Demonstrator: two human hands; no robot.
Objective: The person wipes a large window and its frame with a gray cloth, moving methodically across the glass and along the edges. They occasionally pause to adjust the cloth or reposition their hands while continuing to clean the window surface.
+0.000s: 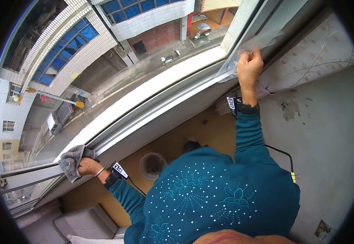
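My left hand (88, 167) is closed on a bunched grey cloth (70, 161), at the edge of a window sash (32, 179) on the left. Some of the cloth is hidden behind the fingers. Up on the right, my right hand (249, 68) pinches a crumpled sheet or bag of clear plastic (230, 68) beside the window's side frame (256, 23). Between my hands runs the long metal window track (155, 109), with bare track showing. The window stands open there, over a white outer ledge (152, 87).
A round plastic bucket (153, 166) stands on the brown floor (192, 129) below the sill. A patterned curtain (314, 61) hangs at right, against a wall (314, 140) with peeling paint. At lower left is a grey sofa (87, 221). Outside, a street (119, 88) lies far below.
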